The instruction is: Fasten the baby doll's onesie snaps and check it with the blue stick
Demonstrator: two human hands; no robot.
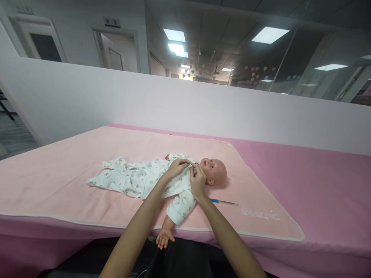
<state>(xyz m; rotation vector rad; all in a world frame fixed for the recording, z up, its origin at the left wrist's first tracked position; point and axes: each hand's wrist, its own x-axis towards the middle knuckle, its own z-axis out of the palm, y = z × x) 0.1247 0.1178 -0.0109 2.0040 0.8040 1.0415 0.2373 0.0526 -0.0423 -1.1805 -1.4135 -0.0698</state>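
Note:
A baby doll (213, 171) lies on its back across a light pink blanket (72, 173), head to the right. It wears a white printed sleepsuit (130, 178). Both my hands are at the sleepsuit's neckline, just under the doll's chin. My left hand (177, 167) has its fingers curled and pinching the fabric of the collar. My right hand (198, 181) is closed on the collar from the other side, touching the left fingertips. One doll arm (169, 224) reaches toward me, its hand hanging past the table's front edge.
A thin blue and white stick, like a thermometer (223, 202), lies on the blanket just right of my right forearm. The blanket covers a darker pink table (319, 181). A white partition wall (203, 104) runs behind the table.

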